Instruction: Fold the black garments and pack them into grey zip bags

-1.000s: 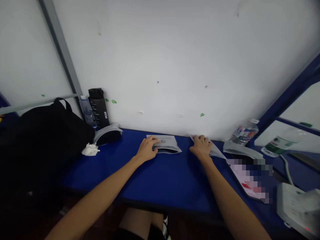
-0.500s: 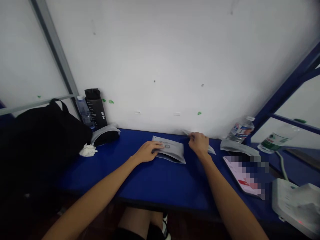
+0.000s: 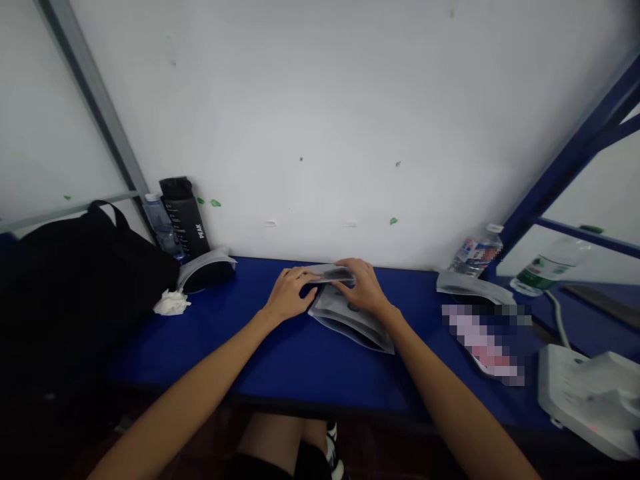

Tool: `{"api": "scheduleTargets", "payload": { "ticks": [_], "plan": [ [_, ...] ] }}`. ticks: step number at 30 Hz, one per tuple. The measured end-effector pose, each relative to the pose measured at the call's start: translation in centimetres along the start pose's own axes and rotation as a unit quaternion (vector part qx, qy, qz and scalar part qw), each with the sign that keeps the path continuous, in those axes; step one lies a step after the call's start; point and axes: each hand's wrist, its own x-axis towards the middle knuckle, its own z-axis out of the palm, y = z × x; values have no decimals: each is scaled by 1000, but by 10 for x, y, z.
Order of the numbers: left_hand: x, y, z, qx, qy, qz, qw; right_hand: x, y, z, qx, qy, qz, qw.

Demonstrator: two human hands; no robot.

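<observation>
Both my hands meet at the middle of the blue table (image 3: pixel 200 347), over a grey foil pouch (image 3: pixel 350 323) with a dark underside. My left hand (image 3: pixel 289 293) presses its fingers on a folded grey strip (image 3: pixel 333 273) at the pouch's far end. My right hand (image 3: pixel 363 288) curls over the same strip from the other side. The fingers of both hands hide part of the pouch. Its printed face shows only partly between my hands.
A black bag (image 3: pixel 85 287), a tissue (image 3: pixel 171 304), a black PEAK bottle (image 3: pixel 184 217) and a foil pouch (image 3: pixel 206 270) lie left. Right stand another pouch (image 3: pixel 473 287), a pixelated flat item (image 3: pixel 485 340), plastic bottles (image 3: pixel 476 251) and a white power strip (image 3: pixel 580 393).
My right hand has moved left from the table onto the pouch, next to my left hand. The grey strip now lies between them, and the pouch sits nearer me and turned.
</observation>
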Motion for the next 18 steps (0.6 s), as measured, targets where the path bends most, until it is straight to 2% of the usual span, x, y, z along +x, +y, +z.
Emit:
{"api": "scheduleTargets", "payload": {
  "ticks": [3, 7, 14, 18],
  "plan": [
    [-1, -14, 2, 0, -7, -49, 999, 0, -1, -1, -7, -21, -1, 1000],
    [-3, -15, 6, -16, 20, -94, 995, 1, -3, -1, -24, -26, -6, 999],
    [-3, -10, 8, -26, 6, -99, 995, 3, 1, -3, -1, -55, 26, 998],
    [-1, -10, 3, -8, 31, -114, 993, 4, -6, -8, 4, -19, 16, 1000]
  ]
}}
